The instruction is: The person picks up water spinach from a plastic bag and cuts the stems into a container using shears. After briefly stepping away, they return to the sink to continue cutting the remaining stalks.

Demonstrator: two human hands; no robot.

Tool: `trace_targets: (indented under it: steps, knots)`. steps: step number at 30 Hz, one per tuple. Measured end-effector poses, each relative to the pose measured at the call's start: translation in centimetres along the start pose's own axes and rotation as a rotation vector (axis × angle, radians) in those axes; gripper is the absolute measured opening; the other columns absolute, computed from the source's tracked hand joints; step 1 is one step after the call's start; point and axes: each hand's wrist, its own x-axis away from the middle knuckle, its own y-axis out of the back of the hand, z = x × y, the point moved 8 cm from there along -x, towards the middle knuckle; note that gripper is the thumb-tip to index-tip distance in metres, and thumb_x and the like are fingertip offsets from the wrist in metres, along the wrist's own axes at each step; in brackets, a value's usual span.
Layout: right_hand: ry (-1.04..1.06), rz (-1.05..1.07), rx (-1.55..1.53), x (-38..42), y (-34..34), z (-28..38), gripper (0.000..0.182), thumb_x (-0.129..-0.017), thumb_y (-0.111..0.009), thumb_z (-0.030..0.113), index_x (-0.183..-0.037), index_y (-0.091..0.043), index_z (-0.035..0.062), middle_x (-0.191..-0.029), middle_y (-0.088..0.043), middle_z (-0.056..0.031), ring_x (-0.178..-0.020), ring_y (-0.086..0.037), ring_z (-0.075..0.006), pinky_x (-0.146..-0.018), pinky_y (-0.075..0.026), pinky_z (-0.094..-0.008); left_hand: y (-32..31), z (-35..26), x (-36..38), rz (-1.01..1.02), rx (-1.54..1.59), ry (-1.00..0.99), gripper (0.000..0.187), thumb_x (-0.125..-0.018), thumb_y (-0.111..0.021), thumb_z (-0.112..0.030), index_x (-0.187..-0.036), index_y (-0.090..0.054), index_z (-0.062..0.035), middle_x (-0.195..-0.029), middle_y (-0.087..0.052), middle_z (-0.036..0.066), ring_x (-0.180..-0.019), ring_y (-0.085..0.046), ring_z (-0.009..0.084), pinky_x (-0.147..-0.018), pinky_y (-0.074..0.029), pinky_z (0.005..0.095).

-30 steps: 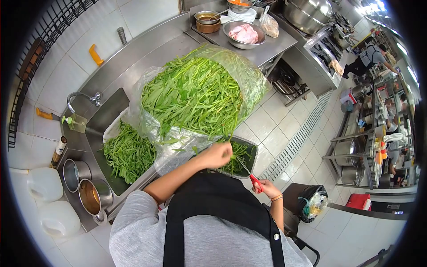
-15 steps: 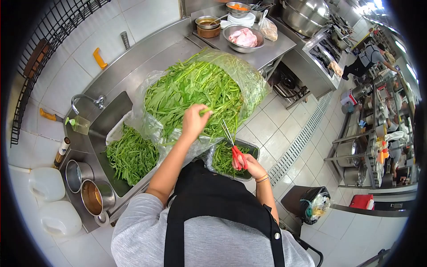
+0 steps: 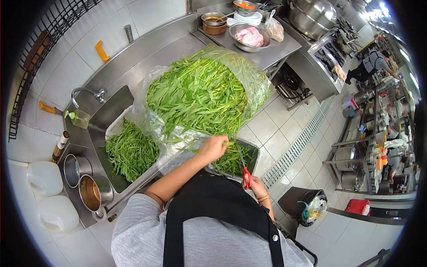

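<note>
My left hand (image 3: 215, 148) is closed on a small bunch of water spinach, its stems pointing right above a dark tub (image 3: 255, 161) of cut stems. In my right hand (image 3: 258, 188) are red-handled scissors (image 3: 246, 174), their blades reaching up beside the held stems. Whether the blades touch the stems is hard to tell. Beyond my hands lies a big heap of water spinach (image 3: 195, 91) in a clear plastic bag (image 3: 255, 80). To the left, more trimmed greens (image 3: 131, 153) fill a white basket (image 3: 114, 127) in the sink.
The steel sink (image 3: 102, 147) has a tap (image 3: 98, 95) at its back. Two metal pots (image 3: 95, 193) and white jugs (image 3: 55, 213) stand at left. A bowl of raw meat (image 3: 249, 38) sits on the back counter. A bin (image 3: 307, 204) stands right; another person (image 3: 371, 64) is far off.
My left hand has come down and right from the heap to above the tub, holding the stems. My right hand has lowered slightly, bringing the scissors beside them.
</note>
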Motion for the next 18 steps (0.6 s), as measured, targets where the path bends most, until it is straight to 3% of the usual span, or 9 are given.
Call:
trace_targets:
  steps: [1,2,4,6,8,12,15,18]
  knots:
    - [-0.06,-0.042,-0.024,0.4,0.5,-0.7,0.043,-0.088,-0.05,0.046,-0.067,-0.054,0.0075,-0.062,-0.052,0.0011,-0.053,-0.044,-0.0054,-0.051,-0.036,-0.0191,1.0,0.5,-1.0,-0.086,0.024,0.008,0.007,-0.075,-0.057,-0.007,-0.081,-0.057,-0.0034,-0.081,-0.06,0.016,-0.068,-0.06,0.0298,-0.062,-0.048,0.0379]
    - [-0.12,-0.084,-0.048,0.7,0.8,-1.3,0.043,-0.088,-0.051,0.045,-0.067,-0.054,0.0074,-0.062,-0.052,0.0011,-0.053,-0.044,-0.0055,-0.05,-0.036,-0.0194,2.6,1.1,-2.0,-0.322,-0.013,-0.098,0.009,-0.075,-0.056,-0.007,-0.083,-0.056,-0.0026,-0.082,-0.06,0.017,-0.068,-0.059,0.0312,-0.063,-0.048,0.0388]
    - [-0.092,-0.089,-0.081,0.6,0.7,-1.0,0.043,-0.088,-0.051,0.046,-0.068,-0.055,0.0075,-0.061,-0.052,0.0011,-0.053,-0.044,-0.0056,-0.05,-0.036,-0.0196,6.3,1.5,-3.0,-0.5,-0.168,-0.007,0.013,-0.075,-0.058,-0.008,-0.087,-0.057,-0.0041,-0.085,-0.06,0.016,-0.07,-0.06,0.0328,-0.064,-0.049,0.0398]
    - [-0.058,-0.096,-0.118,-0.3,0.3,-0.1,0.044,-0.087,-0.051,0.046,-0.068,-0.055,0.0075,-0.061,-0.052,0.0011,-0.053,-0.044,-0.0058,-0.05,-0.036,-0.0197,8.1,3.0,-4.7,-0.47,-0.202,0.048,0.019,-0.074,-0.06,-0.01,-0.092,-0.056,-0.0051,-0.087,-0.058,0.017,-0.075,-0.06,0.0346,-0.065,-0.049,0.042]
    - [0.105,-0.072,-0.041,-2.1,-0.3,2.6,0.044,-0.086,-0.053,0.046,-0.066,-0.055,0.0073,-0.06,-0.05,0.0016,-0.054,-0.045,-0.0057,-0.05,-0.035,-0.0194,8.3,5.1,-6.0,-0.42,-0.334,0.113,0.018,-0.075,-0.06,-0.01,-0.092,-0.058,-0.006,-0.089,-0.059,0.017,-0.077,-0.06,0.0347,-0.066,-0.049,0.0426]
    - [0.312,-0.388,0.177,-6.7,1.4,7.7,0.045,-0.081,-0.062,0.043,-0.059,-0.05,0.0061,-0.056,-0.047,0.0037,-0.052,-0.04,-0.0055,-0.049,-0.033,-0.0226,8.4,5.6,-6.3,-0.371,-0.4,0.094,0.018,-0.074,-0.064,-0.013,-0.091,-0.06,-0.0065,-0.089,-0.06,0.014,-0.078,-0.06,0.0329,-0.065,-0.049,0.0412]
    - [0.27,-0.477,0.428,-8.2,2.1,12.6,0.05,-0.075,-0.067,0.046,-0.053,-0.049,0.0047,-0.049,-0.044,0.0001,-0.05,-0.037,-0.007,-0.047,-0.033,-0.026,8.7,4.9,-5.2,-0.36,-0.421,0.055,0.019,-0.073,-0.066,-0.013,-0.09,-0.061,-0.0062,-0.088,-0.06,0.013,-0.077,-0.06,0.0324,-0.066,-0.049,0.0405]
    - [0.148,-0.441,0.84,-8.7,2.6,14.7,0.069,-0.067,-0.06,0.066,-0.058,-0.057,-0.0023,-0.056,-0.056,-0.0185,-0.054,-0.056,-0.0285,-0.057,-0.044,-0.0379,10.0,2.9,-3.2,-0.44,-0.311,-0.017,0.02,-0.072,-0.068,-0.015,-0.088,-0.061,-0.0051,-0.085,-0.06,0.014,-0.075,-0.059,0.0317,-0.064,-0.048,0.0395]
